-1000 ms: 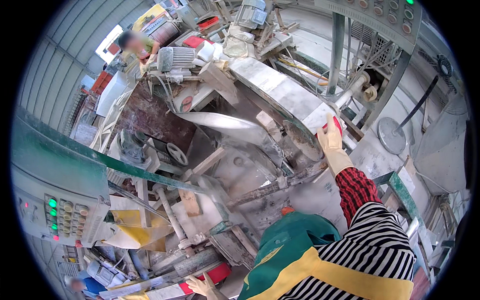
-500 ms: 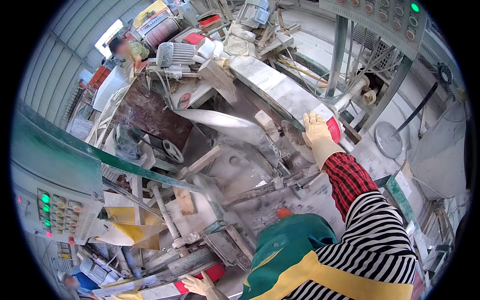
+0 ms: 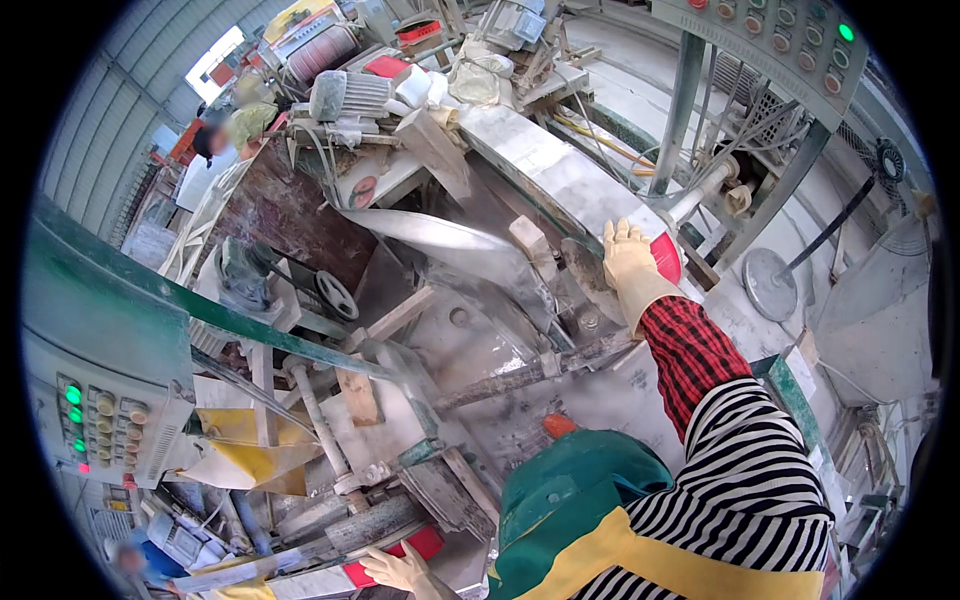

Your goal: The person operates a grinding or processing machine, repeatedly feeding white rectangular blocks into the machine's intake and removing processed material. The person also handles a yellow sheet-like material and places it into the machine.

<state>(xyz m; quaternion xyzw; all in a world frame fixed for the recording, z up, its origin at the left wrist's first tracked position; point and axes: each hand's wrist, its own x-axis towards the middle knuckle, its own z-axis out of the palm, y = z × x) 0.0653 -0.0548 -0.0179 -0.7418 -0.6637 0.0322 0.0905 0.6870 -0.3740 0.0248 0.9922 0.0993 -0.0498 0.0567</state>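
The right hand (image 3: 630, 262), in a cream rubber glove, lies with fingers spread flat on the long grey stone slab (image 3: 560, 170), beside a red rounded block (image 3: 667, 256); the gloved left hand (image 3: 400, 570) rests open on a red flat bar (image 3: 405, 553) at the lower edge.

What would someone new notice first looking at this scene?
Probably the right hand in a pale glove, resting on a red piece at the edge of the dusty grey stone-cutting machine. Then the green aprons and striped sleeve at lower right, and the left hand on a red object at the bottom.
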